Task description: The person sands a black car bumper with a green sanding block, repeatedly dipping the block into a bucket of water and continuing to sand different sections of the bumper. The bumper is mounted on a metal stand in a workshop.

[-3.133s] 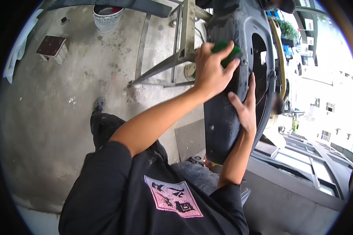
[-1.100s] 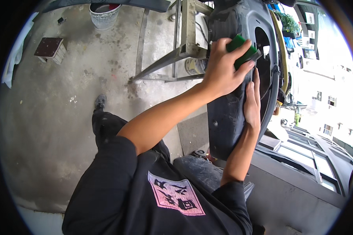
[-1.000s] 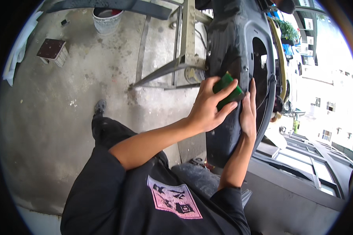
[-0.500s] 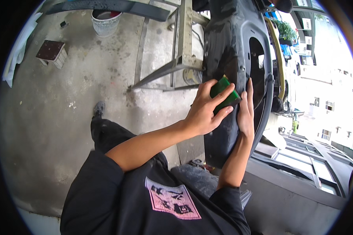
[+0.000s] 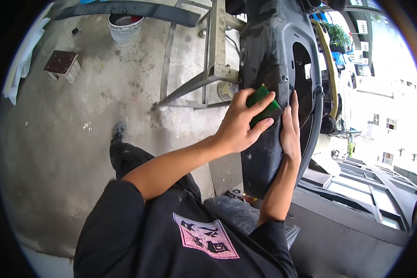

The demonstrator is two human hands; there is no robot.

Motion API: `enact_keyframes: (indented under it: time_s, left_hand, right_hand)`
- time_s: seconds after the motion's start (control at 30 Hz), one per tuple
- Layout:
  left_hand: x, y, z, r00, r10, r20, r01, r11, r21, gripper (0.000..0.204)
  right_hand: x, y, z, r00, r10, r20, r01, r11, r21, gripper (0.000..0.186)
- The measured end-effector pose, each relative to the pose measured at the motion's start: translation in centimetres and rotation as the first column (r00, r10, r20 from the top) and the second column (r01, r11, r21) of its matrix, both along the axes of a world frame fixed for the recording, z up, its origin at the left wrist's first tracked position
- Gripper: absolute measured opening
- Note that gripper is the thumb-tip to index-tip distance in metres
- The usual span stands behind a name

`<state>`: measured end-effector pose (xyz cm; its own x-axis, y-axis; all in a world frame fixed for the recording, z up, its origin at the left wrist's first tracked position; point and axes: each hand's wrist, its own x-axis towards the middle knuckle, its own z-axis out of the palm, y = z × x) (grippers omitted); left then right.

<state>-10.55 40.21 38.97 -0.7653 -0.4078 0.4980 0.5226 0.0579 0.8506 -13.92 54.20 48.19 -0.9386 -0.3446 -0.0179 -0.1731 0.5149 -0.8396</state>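
A long black car body panel (image 5: pixel 260 172) with cut-out openings stretches away before me, its surface scuffed and dusty in places. My left hand (image 5: pixel 236 124) is closed around a green sanding block (image 5: pixel 267 112), fingers over its top and thumb along the near side. The block's dark lower edge lies against the panel's surface; its underside is hidden. Just to the right, my right hand (image 5: pixel 290 136) lies flat along the panel's raised edge, fingers stretched out and pointing away from me. It holds nothing.
A metal frame stand (image 5: pixel 214 74) is on the panel's left side. Farther left are a small stool (image 5: pixel 61 63), a white bucket (image 5: pixel 125 30) and a long dark strip (image 5: pixel 129 8). A grey wall (image 5: pixel 338 245) is at the lower right.
My left hand and the sanding block have shifted slightly left and away from me along the panel. My right hand stays in nearly the same place.
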Motion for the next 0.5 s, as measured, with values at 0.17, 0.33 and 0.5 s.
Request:
enact_keyframes:
  time_s: [0.17,0.33,0.5]
  left_hand:
    - [-3.2,-2.7,1.5,0.997,0.049,0.057,-0.05,0.999,0.016,0.055]
    - [-2.9,-1.5,1.5,1.0,0.029,-0.008,-0.029,1.0,-0.007,0.054]
    - [1.3,-0.2,-0.4,0.997,0.01,-0.08,-0.013,0.999,-0.033,0.054]
  right_hand:
    - [0.0,-1.9,0.3,0.993,-0.038,0.114,0.049,0.994,-0.098,0.057]
    - [-0.6,-0.5,0.1,0.999,-0.002,0.054,0.004,0.999,-0.035,0.059]
    - [-0.2,-0.4,0.2,1.0,-0.024,-0.019,0.025,0.997,0.071,0.059]
